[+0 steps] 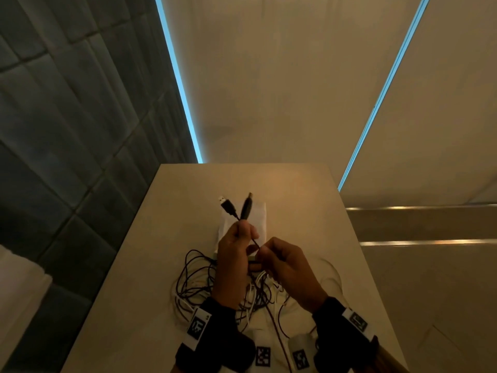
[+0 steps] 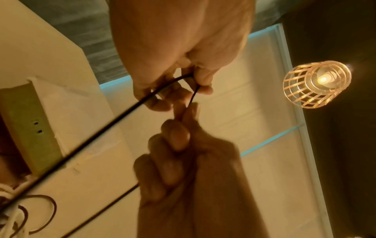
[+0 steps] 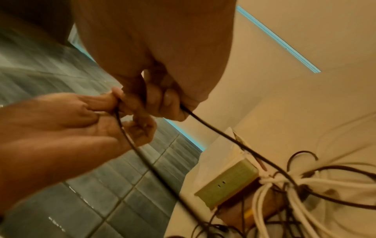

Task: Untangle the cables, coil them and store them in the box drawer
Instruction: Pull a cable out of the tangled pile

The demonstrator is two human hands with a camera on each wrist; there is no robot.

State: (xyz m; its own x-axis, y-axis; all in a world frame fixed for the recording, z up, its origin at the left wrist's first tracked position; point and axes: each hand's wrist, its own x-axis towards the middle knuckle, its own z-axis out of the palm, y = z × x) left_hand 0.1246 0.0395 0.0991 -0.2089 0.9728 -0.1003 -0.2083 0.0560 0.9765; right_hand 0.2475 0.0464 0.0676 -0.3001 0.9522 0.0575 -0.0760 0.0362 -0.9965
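Note:
My left hand (image 1: 246,230) grips a thin black cable (image 1: 255,242) above the table, holding it up so its two plugs (image 1: 227,205) stick out past the fingers. Just to the right, my right hand (image 1: 262,250) pinches the same cable, which runs down into the tangle. In the left wrist view the black cable (image 2: 122,117) leaves my left fingers (image 2: 201,80) in two strands. My right fingers (image 3: 171,103) curl round the cable (image 3: 213,130) in the right wrist view. A tangle of black and white cables (image 1: 193,281) lies under both hands. The white box (image 1: 259,214) with its green-fronted drawer (image 3: 227,182) sits behind, partly hidden.
The beige table (image 1: 309,224) is narrow; its left edge runs beside a dark tiled wall (image 1: 67,157). White cables (image 3: 295,193) bunch against the drawer front. A cage lamp (image 2: 317,83) hangs overhead.

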